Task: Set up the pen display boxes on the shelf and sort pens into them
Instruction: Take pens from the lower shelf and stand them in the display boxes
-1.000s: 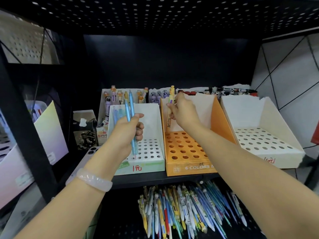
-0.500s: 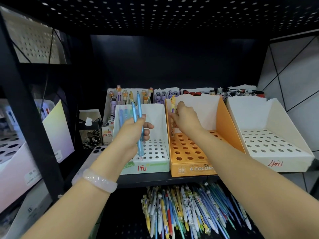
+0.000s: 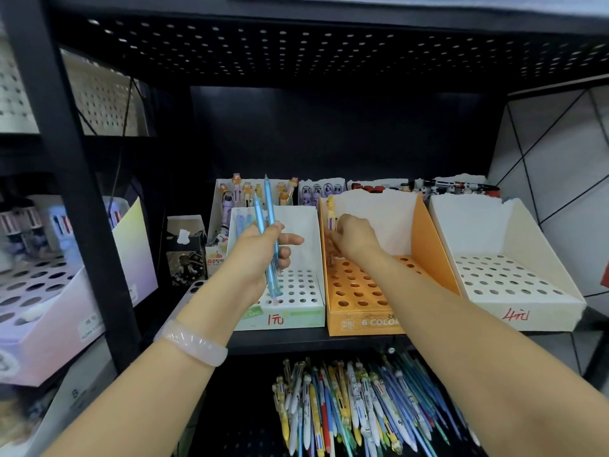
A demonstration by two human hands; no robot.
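Right hand pinching the yellow duck-topped multicolour pen low on its barrel, fingers curled, at the back left corner of the orange cardboard display box. Seating it now, by the look of it: keeping the pen upright, feeling for a hole with the tip, letting go only once it stands by itself. Tip and chosen hole hidden behind the fingers, so working partly by touch.

Left hand gripping two light blue slim pens upright, thumb and forefinger sticking out, hovering over the white perforated box marked with a red price just left of the orange one. Holding those steady and clear of the right wrist meanwhile; then probably dropping them into the white box's back row, beside the few blue pens already standing there.

Further right, a second white display box with a red price, holes all bare. Below the black metal shelf, a loose heap of mixed pens waiting for sorting.
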